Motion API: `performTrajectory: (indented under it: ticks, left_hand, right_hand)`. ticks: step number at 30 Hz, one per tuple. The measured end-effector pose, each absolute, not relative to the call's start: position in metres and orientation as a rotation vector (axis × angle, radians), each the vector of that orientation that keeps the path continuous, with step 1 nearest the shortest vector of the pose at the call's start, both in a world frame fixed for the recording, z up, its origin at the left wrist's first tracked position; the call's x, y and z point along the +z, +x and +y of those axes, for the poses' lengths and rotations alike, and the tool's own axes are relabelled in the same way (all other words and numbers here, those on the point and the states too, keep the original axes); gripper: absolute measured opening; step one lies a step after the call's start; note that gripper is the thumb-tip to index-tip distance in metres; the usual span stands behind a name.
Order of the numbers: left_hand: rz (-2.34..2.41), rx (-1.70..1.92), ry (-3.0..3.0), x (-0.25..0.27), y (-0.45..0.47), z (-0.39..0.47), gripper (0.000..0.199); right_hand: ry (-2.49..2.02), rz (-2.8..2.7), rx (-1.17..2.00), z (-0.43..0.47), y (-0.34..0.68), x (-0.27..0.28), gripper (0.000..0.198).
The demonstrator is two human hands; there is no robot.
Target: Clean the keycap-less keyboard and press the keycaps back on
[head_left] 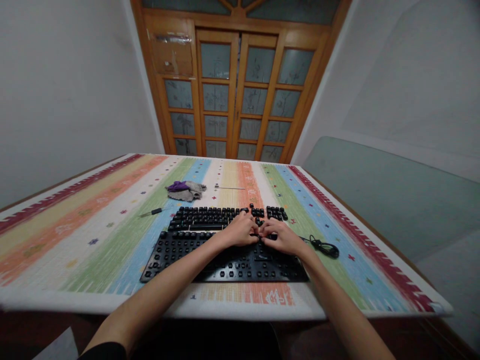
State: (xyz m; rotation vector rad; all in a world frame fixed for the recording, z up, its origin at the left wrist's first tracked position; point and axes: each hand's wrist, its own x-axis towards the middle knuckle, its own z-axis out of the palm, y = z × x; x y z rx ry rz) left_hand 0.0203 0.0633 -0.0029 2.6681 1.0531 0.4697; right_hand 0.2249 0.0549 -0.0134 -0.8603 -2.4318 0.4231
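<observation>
Two bare hands: close together at the far edge of the keyboard (232, 260), fingers bent and bunched, the tips nearly meeting; whether they touched each other could not be told.
Left hand (242, 229): came in over the keyboard from the left, its forearm across the board, fingertips down near the board's far edge; whether it gripped anything was hidden by the curled fingers.
Right hand (282, 237): just beside the left one, palm down, fingers pointing inward over the same edge; its grip, too, could not be made out.
Keyboard: black, lying flat beneath both hands and spreading toward the person, longer to the left of them than to the right; small raised posts showed in rows over much of it.
Keycaps (204, 216): black, set out in rows just beyond the hands, most of them to the left, a smaller block past the right hand.
Cable (326, 248): black, bundled in a loop to the right of the right hand.
Dark-handled tool (156, 211): well to the left of the left hand.
Cloth (193, 190): grey and purple, crumpled, beyond and left of the hands.
Thin rod (230, 188): beyond the keycaps, ahead of the left hand.
Striped tablecloth (112, 250): under everything, reaching out on both sides of the hands.
</observation>
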Motion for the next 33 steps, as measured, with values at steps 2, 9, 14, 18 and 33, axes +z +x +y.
performTrajectory:
  ticks: [2,9,14,18,33]
  left_hand:
    - [0.99,0.463,2.674,0.003,0.015,0.064,0.009]
    - [0.97,0.602,2.66,0.018,-0.013,0.056,0.021]
    - [0.922,0.59,2.754,0.008,-0.016,0.033,0.027]
    - [0.847,0.551,2.842,-0.002,-0.008,0.018,0.029]
    - [0.925,0.496,2.985,-0.01,0.001,0.006,0.027]
  right_hand:
    - [-0.864,-2.412,0.452,0.055,0.228,-0.014,0.01]
    - [-0.982,-2.238,0.382,0.069,0.234,-0.003,0.017]
    - [-1.123,-2.226,0.324,0.098,0.225,0.011,0.015]
    - [-1.316,-2.243,0.275,0.129,0.211,0.015,0.017]
    - [-1.457,-2.37,0.354,0.189,0.185,-0.003,0.017]
